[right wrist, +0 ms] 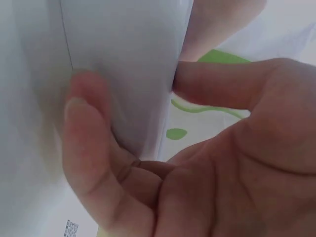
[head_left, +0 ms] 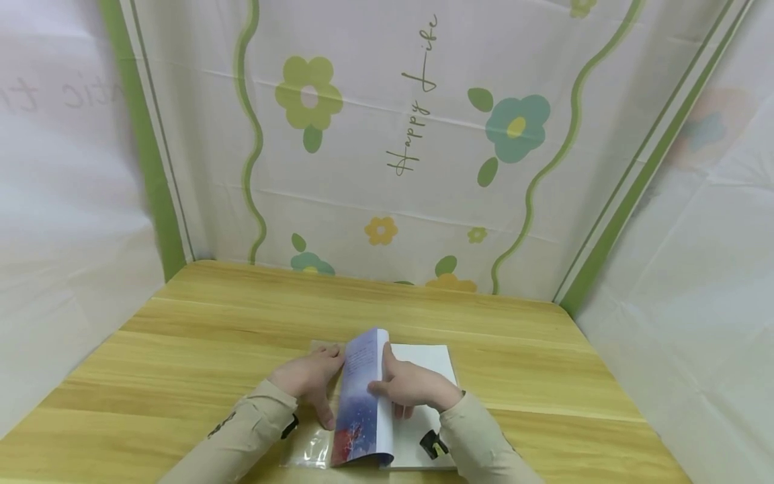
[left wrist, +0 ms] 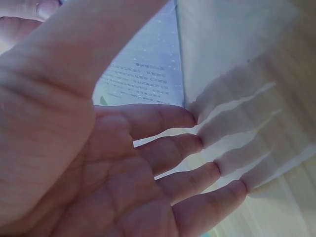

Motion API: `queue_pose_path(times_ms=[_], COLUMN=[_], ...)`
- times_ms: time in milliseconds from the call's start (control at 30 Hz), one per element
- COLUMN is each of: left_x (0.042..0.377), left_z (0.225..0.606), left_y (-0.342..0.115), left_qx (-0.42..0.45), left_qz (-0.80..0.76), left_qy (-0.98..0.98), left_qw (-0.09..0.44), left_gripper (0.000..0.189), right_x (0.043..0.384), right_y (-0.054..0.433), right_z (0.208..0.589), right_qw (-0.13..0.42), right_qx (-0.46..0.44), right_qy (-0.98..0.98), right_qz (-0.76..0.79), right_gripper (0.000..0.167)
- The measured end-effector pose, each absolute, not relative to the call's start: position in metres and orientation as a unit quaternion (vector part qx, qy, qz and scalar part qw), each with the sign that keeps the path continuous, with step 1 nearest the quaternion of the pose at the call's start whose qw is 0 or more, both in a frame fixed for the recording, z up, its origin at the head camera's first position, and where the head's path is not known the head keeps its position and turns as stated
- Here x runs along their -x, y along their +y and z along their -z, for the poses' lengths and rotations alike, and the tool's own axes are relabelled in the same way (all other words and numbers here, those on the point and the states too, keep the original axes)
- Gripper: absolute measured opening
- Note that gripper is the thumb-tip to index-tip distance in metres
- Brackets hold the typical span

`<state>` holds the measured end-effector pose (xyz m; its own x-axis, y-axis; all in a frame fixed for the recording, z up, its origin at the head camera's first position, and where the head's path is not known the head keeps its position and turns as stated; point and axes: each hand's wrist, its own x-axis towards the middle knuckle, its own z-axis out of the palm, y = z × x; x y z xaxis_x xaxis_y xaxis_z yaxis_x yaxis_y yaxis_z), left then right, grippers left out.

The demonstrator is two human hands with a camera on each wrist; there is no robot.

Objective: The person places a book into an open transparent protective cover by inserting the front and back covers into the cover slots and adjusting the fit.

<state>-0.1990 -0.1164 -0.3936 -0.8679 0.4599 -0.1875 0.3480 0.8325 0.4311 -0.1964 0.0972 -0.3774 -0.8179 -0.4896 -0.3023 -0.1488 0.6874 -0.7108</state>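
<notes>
A thin book (head_left: 355,396) with a blue-purple starry cover, small text and a red patch at its lower corner stands part-raised on the table in the head view. My right hand (head_left: 417,386) pinches its cover and leaves at the right edge, thumb on one face and fingers behind. White inside pages (head_left: 423,356) lie flat under that hand. My left hand (head_left: 308,376) rests beside the book's left edge, fingers extended on a clear plastic cover (head_left: 310,449). In the left wrist view its fingertips touch the see-through film (left wrist: 232,54), next to the printed text.
The wooden table (head_left: 181,349) reaches back to a white curtain (head_left: 363,175) with flowers and lettering. White sheets (head_left: 66,269) hang at both sides. A dark strap piece (head_left: 432,444) shows at the right wrist, over the white pages. A small printed code (right wrist: 71,228) appears in the right wrist view.
</notes>
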Motion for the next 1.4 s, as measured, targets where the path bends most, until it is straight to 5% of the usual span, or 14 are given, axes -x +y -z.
queue_pose_path(times_ms=[1400], left_x=[0.1993], left_z=[0.3923], left_y=[-0.1182], left_qx=[-0.229], left_qz=[-0.194], left_qy=[0.945], left_qw=[0.13], left_gripper=[0.127], right_x=[0.1926], right_y=[0.087], right_z=[0.3851], right_qw=[0.136], right_qx=[0.197], right_qy=[0.948], right_qz=[0.209], right_gripper=[0.096])
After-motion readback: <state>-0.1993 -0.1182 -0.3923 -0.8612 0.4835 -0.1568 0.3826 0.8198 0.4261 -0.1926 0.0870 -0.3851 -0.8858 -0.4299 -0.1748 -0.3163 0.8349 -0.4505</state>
